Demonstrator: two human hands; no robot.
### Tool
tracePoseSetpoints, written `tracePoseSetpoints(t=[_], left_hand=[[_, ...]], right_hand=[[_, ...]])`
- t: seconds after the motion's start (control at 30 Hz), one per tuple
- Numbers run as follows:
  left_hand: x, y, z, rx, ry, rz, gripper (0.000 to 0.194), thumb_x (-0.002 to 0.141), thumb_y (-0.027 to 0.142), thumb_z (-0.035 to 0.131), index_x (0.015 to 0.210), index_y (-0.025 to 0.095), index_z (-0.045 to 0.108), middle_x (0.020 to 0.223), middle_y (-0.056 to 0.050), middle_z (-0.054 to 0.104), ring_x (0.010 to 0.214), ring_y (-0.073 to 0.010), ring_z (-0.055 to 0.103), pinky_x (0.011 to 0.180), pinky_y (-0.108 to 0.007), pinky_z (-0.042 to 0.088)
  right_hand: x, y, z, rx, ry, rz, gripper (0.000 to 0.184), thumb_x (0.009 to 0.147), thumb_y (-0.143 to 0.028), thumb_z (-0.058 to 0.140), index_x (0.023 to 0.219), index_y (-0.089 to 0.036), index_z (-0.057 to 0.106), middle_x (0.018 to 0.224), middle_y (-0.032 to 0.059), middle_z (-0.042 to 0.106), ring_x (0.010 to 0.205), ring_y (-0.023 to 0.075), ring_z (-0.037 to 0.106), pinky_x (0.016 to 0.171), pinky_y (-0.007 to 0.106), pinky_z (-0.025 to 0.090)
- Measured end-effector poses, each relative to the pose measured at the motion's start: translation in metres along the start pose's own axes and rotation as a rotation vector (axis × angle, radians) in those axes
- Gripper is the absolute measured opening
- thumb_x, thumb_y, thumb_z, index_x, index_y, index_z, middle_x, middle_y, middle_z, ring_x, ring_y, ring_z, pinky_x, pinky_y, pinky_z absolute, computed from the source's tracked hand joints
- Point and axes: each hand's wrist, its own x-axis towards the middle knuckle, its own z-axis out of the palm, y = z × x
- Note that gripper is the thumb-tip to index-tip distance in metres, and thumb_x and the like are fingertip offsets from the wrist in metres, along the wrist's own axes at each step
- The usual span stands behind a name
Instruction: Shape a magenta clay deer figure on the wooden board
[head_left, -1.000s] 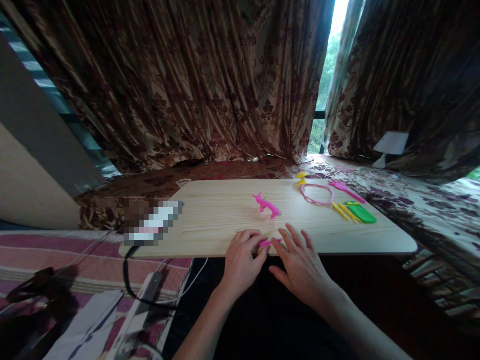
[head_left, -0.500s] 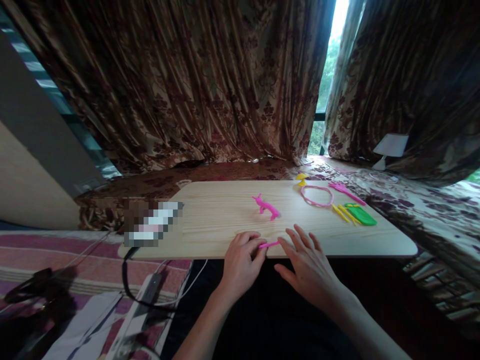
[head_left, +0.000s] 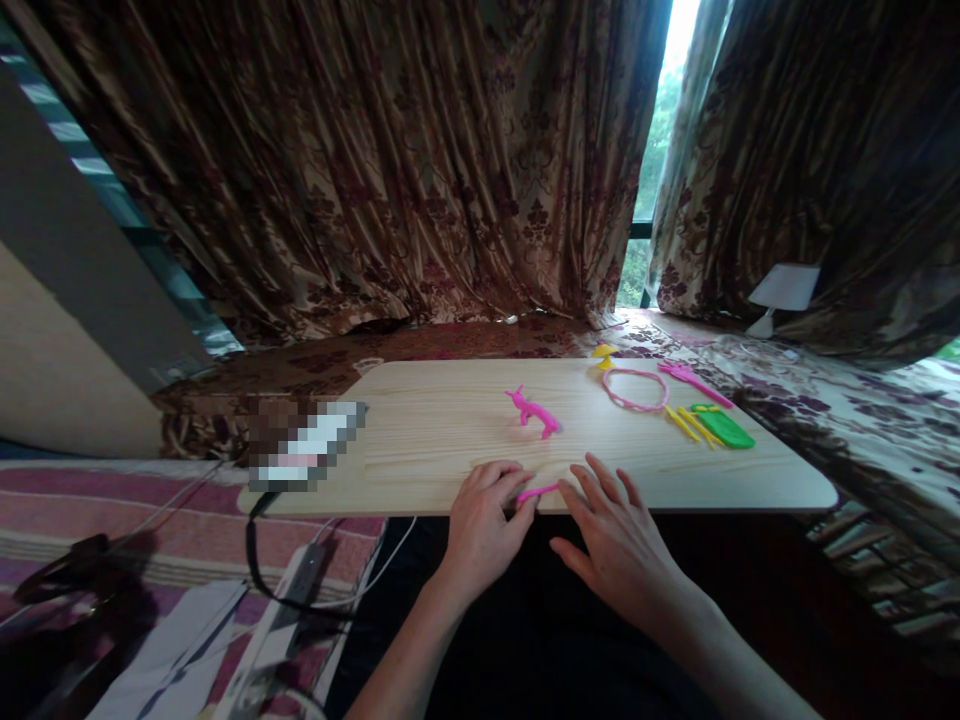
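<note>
My left hand [head_left: 480, 520] rests at the near edge of a light wooden board [head_left: 420, 430], fingers curled and pinching one end of a thin pink stick [head_left: 538, 491]. My right hand [head_left: 611, 535] lies beside it with fingers spread, its index fingertip touching the stick's other end. A pink animal figure [head_left: 534, 411] stands on the board just beyond both hands.
At the board's far right lie a pink loop [head_left: 634, 389], a yellow piece [head_left: 602, 354], a pink tool [head_left: 694, 380], yellow sticks [head_left: 691, 424] and a green flat piece [head_left: 726, 428]. Curtains hang behind. A black cable [head_left: 259, 560] and power strip [head_left: 289, 600] lie at left.
Both hands drew slightly back toward the board's near edge with the pink stick; the right hand's fingers shifted a little rightward. Everything else stayed put.
</note>
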Motion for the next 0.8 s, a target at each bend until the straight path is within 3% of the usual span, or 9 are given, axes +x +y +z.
tracePoseSetpoints(t=[0.3,0.5,0.67,0.8], left_hand=[[0.0,-0.001,-0.001,-0.056,-0.001,-0.004,0.021,0.08,0.022,0.058,0.1,0.024,0.067,0.101,-0.005,0.063,0.099,-0.0226,0.055,0.088,-0.039,0.045],[0.0,-0.003,-0.004,-0.124,0.005,-0.014,0.014,0.083,0.021,0.056,0.09,0.021,0.068,0.099,-0.006,0.062,0.099,-0.0213,0.055,0.088,-0.038,0.045],[0.002,0.022,-0.024,-0.24,-0.006,0.003,0.014,0.085,0.021,0.055,0.094,0.021,0.066,0.093,-0.004,0.063,0.094,-0.0179,0.057,0.086,-0.033,0.047],[-0.001,0.05,-0.043,-0.378,0.008,-0.039,0.013,0.082,0.021,0.058,0.092,0.023,0.067,0.092,-0.003,0.064,0.093,-0.0184,0.058,0.085,-0.032,0.046]], right_hand=[[0.001,-0.004,-0.001,0.007,0.011,-0.004,0.051,0.083,-0.042,0.052,0.127,-0.016,0.051,0.137,0.0147,0.046,0.135,0.0344,0.025,0.106,0.055,0.02],[-0.007,-0.002,-0.015,0.115,0.079,-0.004,0.04,0.084,-0.035,0.054,0.121,-0.02,0.056,0.136,0.0118,0.048,0.134,0.0331,0.028,0.105,0.055,0.026],[0.003,-0.003,-0.03,0.404,0.265,-0.029,0.035,0.083,-0.019,0.057,0.117,-0.023,0.058,0.123,0.0062,0.058,0.124,0.0234,0.042,0.102,0.042,0.037],[0.002,-0.008,-0.042,0.622,0.395,-0.043,0.026,0.082,-0.014,0.059,0.106,-0.024,0.063,0.104,0.0043,0.065,0.105,0.0197,0.055,0.094,0.037,0.043]])
